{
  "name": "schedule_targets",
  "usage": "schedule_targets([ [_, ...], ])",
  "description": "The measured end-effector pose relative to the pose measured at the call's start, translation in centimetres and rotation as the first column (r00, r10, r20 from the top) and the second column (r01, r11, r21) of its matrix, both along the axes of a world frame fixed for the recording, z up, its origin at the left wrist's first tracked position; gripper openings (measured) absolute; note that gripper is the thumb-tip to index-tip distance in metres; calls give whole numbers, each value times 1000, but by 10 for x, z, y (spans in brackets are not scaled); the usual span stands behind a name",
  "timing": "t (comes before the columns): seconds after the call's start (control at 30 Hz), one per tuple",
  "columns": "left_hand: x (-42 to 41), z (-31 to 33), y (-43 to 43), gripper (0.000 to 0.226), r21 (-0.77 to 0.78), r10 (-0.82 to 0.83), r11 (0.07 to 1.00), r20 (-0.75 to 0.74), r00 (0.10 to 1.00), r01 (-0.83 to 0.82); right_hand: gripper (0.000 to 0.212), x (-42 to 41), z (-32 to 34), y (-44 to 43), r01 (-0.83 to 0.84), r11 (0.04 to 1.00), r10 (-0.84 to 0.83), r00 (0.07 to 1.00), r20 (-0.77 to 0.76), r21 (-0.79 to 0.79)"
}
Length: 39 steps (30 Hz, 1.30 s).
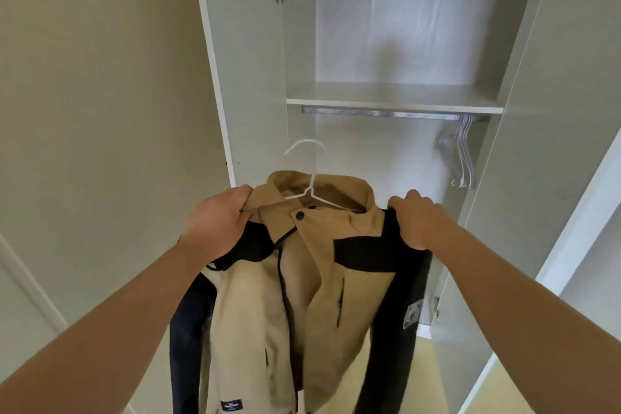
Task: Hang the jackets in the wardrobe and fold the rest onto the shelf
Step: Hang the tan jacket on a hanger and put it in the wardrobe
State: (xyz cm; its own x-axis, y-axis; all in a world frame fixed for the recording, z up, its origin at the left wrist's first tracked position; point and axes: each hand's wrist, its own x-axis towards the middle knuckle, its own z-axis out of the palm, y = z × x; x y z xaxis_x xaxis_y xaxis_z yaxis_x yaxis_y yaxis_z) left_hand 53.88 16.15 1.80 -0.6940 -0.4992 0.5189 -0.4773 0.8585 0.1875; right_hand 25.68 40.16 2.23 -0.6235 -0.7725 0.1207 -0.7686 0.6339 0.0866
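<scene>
Our left hand (218,222) and right hand (416,222) each pinch a shoulder of the jacket (322,265) at 6 o'clock. We should lift it level so the hanger (313,182) catches the rail (386,112) at 12 o'clock

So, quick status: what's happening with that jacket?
Left hand and right hand grip jacket shoulders. Hanger inside, hook below rail. Spare hangers far right, not blocking.
</scene>
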Motion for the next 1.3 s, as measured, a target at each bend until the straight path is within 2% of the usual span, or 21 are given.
schedule_targets([
  [0.07,-3,-5,-3,11,28,-47,998,-1,999,47,42,8,7,-8,213,977,-210,968,-136,8],
  [0.13,-4,-13,-9,19,71,-67,995,-6,998,68,35,7,15,-7,329,942,-336,926,-175,-69],
  [0.2,-3,-22,-19,15,91,-63,994,-35,997,66,24,1,20,-1,360,932,-361,929,-81,-29],
  [0.3,-8,-31,-30,11,111,-42,992,-105,994,53,41,7,-1,3,316,913,-341,938,57,258],
  [0.37,-16,-33,-37,8,79,-63,994,-101,993,71,34,8,-24,3,271,891,-355,916,188,363],
  [0.47,-30,-36,-48,4,-5,-144,990,-60,988,144,13,-11,-34,5,335,896,-420,851,315,291],
  [0.57,-44,-35,-63,5,-23,-189,982,-46,981,188,26,-32,-34,5,367,923,-383,903,194,113],
  [0.67,-65,-34,-76,7,27,-192,981,-69,979,194,13,-44,-36,2,389,921,-389,907,162,34],
  [0.7,-73,-36,-79,8,46,-194,979,-71,978,198,26,-48,-34,-3,368,929,-351,908,228,-38],
  [0.77,-93,-42,-81,10,82,-215,972,-76,974,221,56,-52,-27,-17,222,953,-91,861,500,-208],
  [0.8,-105,-44,-82,11,102,-227,967,-78,971,234,57,-48,-23,-25,131,957,67,769,636,-260],
  [0.87,-130,-48,-84,12,148,-220,962,-75,973,229,34,-47,-26,-43,-7,967,206,604,770,-254],
  [0.9,-142,-49,-85,12,168,-209,962,-66,976,217,25,-52,-32,-51,-34,969,213,610,763,-244],
  [0.97,-169,-53,-88,9,202,-220,957,30,975,210,10,-73,-46,-65,-60,969,203,740,641,-238],
  [1.03,-197,-48,-91,13,287,-302,928,210,930,236,21,-103,-54,-75,-84,975,180,836,518,-204],
  [1.1,-226,-34,-99,36,295,-346,924,383,856,242,24,-131,-52,-81,-58,967,175,860,479,-250],
  [1.13,-239,-27,-104,43,237,-312,943,395,864,233,27,-144,-49,-83,-39,950,183,875,448,-311],
  [1.17,-252,-20,-108,45,154,-267,961,320,909,229,31,-157,-47,-86,-22,917,195,897,398,-399],
  [1.23,-276,-25,-110,42,11,-182,983,56,982,182,38,-180,-46,-92,-10,845,190,940,283,-534],
  [1.27,-285,-37,-106,36,14,-167,986,15,986,167,38,-188,-50,-94,-12,853,170,952,256,-522],
  [1.3,-296,-52,-100,30,51,-169,985,90,981,165,37,-194,-57,-98,-25,895,157,953,260,-446],
])
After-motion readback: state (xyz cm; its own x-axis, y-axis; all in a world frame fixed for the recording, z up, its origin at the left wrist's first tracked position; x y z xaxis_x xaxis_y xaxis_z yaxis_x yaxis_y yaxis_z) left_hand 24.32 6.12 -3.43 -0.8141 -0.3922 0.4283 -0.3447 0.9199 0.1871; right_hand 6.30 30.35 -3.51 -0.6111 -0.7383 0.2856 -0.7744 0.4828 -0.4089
